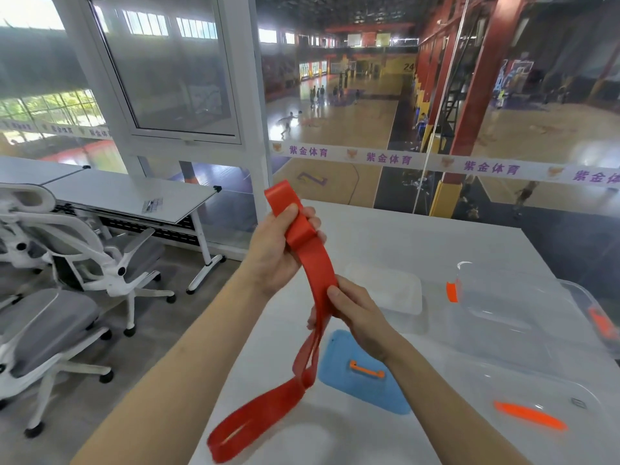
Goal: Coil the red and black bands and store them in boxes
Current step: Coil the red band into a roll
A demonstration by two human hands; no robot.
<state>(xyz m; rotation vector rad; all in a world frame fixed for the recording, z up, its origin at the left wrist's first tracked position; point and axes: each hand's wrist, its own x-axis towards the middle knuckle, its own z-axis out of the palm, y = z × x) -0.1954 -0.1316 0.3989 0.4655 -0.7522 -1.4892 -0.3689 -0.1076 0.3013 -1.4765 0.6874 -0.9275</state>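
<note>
A long flat red band (pixel 313 263) is held up above the white table (pixel 419 236). My left hand (pixel 278 250) grips its upper end, where the band is folded into a short loop that sticks out above the fingers. My right hand (pixel 352 310) pinches the band lower down, between thumb and fingers. Below it the rest of the band hangs loose, and its end loop reaches the table's near left edge. No black band is in view. A clear plastic box (pixel 510 297) with orange latches stands on the table to the right.
A blue lid (pixel 362 374) with an orange handle lies under my right wrist. A clear lid (pixel 385 286) and another clear box (pixel 523 397) rest on the table. White office chairs (pixel 84 250) and a second desk (pixel 134 196) stand at left. Glass wall ahead.
</note>
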